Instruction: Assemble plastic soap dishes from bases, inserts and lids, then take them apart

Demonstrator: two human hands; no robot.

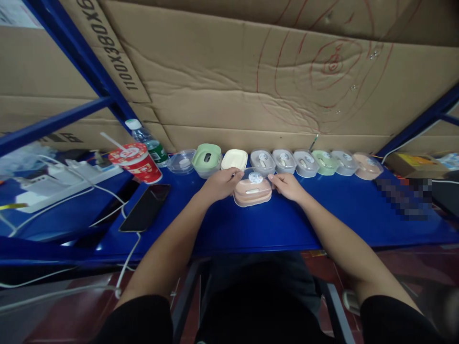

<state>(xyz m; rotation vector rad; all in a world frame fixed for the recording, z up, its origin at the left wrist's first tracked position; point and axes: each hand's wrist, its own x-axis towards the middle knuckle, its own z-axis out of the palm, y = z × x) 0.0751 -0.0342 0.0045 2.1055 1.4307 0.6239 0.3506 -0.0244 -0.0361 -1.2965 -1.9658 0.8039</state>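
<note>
Writing: the brown cardboard sheet behind the bench carries black print, legible as "1100X380X6", the last part cut off by the frame edge. Red hand-drawn rings at its upper right. Round white sticker on the held box's clear cover; text too small to read. Similar stickers on several boxes in the row, also illegible. No brand can be read on the red paper cup with a white straw or the clear bottle with a white cap and green label.

Held item: pale pink rounded-rectangular plastic box, transparent cover, light oblong tab on top, layered pink edges. Located at the bench's middle, in front of the row; contact with the bench cannot be told.

Left hand: fingers closed on the cover's left edge. Right hand: fingers pinching its right edge.

Row, left to right: clear plastic shell, green rounded box, cream rounded box, three grey lidded boxes, green lidded box, grey lidded box, pink lidded box. Left hand and held box overlap the cream one's front edge in view.

Black phone lies left of the left hand; white power strip and cables farther left.
</note>
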